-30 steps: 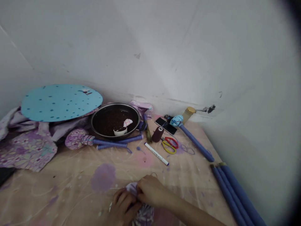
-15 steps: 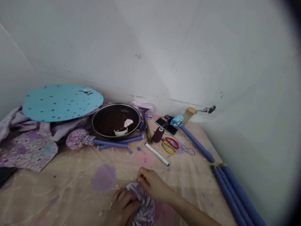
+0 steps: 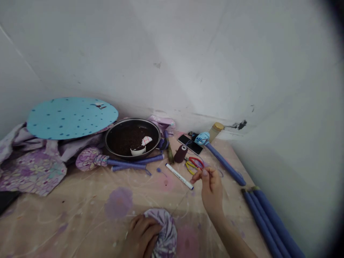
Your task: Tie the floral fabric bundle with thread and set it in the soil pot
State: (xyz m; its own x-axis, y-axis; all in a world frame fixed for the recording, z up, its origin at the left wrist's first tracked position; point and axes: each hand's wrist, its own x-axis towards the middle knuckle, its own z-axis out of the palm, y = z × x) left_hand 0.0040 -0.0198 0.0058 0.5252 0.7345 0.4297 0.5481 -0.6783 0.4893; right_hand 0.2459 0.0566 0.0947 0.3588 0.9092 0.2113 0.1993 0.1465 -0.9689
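Observation:
At the lower middle, my left hand [image 3: 141, 234] is closed on a gathered piece of lilac floral cloth [image 3: 165, 229], holding it on the table. My right hand [image 3: 211, 188] is raised to the right of it, thumb and fingertips pinched together. A faint thread [image 3: 182, 201] runs from the cloth up toward those fingertips; whether a needle is between them is too small to tell. Just left of my right hand lies a white marker [image 3: 178, 175]. Behind the fingers are pliers with red and yellow handles [image 3: 191, 166], partly covered by the hand.
Toward the wall stand a black pan [image 3: 129, 138] with broken white pieces, a dark thread spool [image 3: 180, 154], a phone [image 3: 190, 144] and a gold-lidded jar [image 3: 216, 130]. Blue wrapped rods [image 3: 271, 218] lie along the right edge. A blue dotted oval board [image 3: 71, 118] rests on floral fabric at left.
My right hand has moved away from the cloth, up and to the right, with the thread drawn out between them. My left hand stays on the cloth.

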